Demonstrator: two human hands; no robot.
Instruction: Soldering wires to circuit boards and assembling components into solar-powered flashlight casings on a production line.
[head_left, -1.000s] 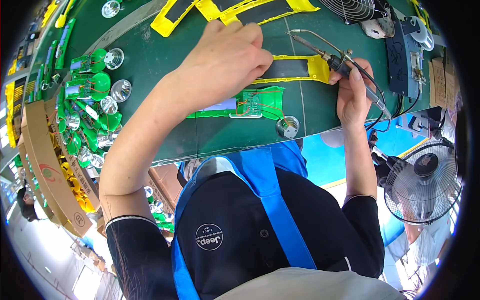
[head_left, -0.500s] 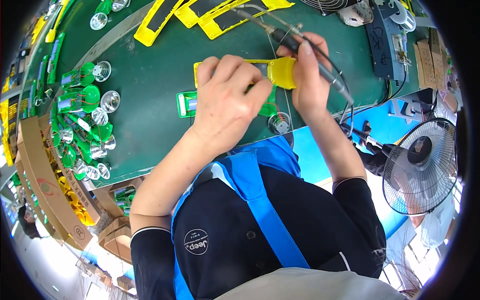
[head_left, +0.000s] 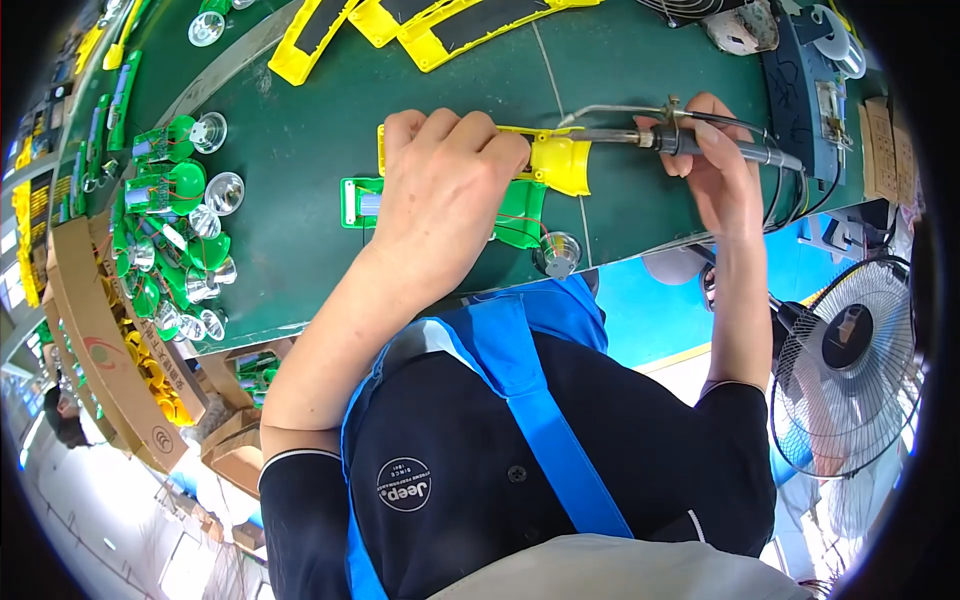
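My left hand is curled over a yellow plastic housing, its fingers on the far edge and covering much of it. Just nearer to me lies a green plastic housing, partly under the same hand, with a bluish cylinder at its left end. Thin red wires run from it to a round clear reflector by the table's front edge. Gripped in my right hand is a soldering iron with a thin feed tube clamped along it. Its tip points left, over the yellow housing's right part.
Several green housings with reflectors are grouped at the left of the green table. More yellow housings lie at the far side. A blue-grey machine with a wire spool stands far right. A cardboard box and a fan flank the table.
My right hand has moved right, away from the yellow housing's end, and the soldering iron has swung to lie nearly level, tip leftward. My left hand and both housings have shifted slightly left.
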